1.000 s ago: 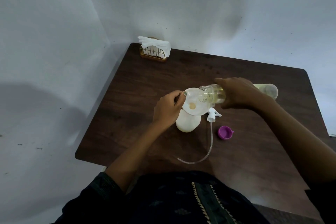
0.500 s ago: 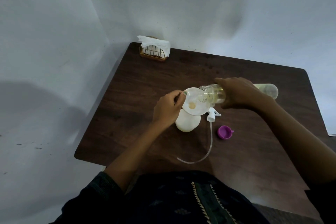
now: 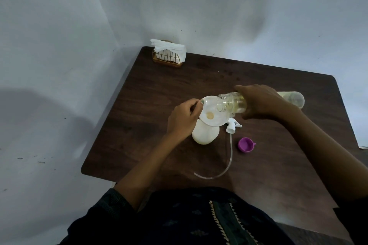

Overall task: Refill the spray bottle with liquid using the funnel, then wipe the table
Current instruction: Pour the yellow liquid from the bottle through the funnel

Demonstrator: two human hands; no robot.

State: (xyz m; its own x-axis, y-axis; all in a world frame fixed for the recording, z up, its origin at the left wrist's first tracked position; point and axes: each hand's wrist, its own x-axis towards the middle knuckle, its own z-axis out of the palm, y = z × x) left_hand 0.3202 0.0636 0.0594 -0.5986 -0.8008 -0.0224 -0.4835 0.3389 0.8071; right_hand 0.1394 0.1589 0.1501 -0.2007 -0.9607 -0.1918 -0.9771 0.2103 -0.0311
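The person's left hand (image 3: 185, 120) pinches the rim of the funnel (image 3: 213, 114), probably so it does not tip while it sits in the neck of the white spray bottle (image 3: 205, 133) near the middle of the table (image 3: 159, 95). The right hand (image 3: 260, 102) grips a clear refill bottle (image 3: 232, 103), laid almost flat with its mouth over the funnel, so the yellowish liquid can run in. The sprayer head (image 3: 232, 126) with its tube lies just beside, and a purple cap (image 3: 246, 145) near it. Napkins (image 3: 169, 49) wait at the far corner, I think for wiping.

The room was dim and bluish, a broad soft shadow lay on the left wall (image 3: 39, 105), and edges bowed outward.
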